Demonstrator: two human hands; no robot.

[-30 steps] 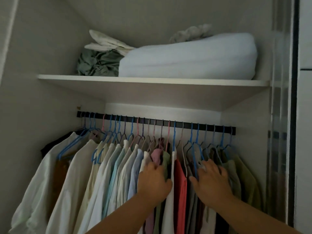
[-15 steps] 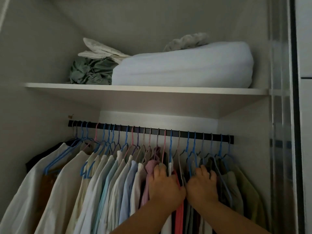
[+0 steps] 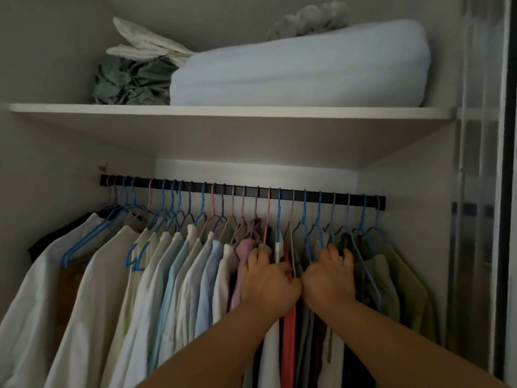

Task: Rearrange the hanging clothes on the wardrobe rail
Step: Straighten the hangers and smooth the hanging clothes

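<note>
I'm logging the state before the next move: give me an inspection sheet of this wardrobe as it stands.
Surface: black rail under a white shelf.
Job's things: hanging clothes packed along the rail, pale ones left, red garment and darker ones centre, green right.
Clutter: folded blue bedding and a green bundle on the shelf.
Grippers: left hand and right hand side by side, fingers pushed in among the garments.
Cables: nothing seen.
Surroundings: sliding door frame at right.
</note>
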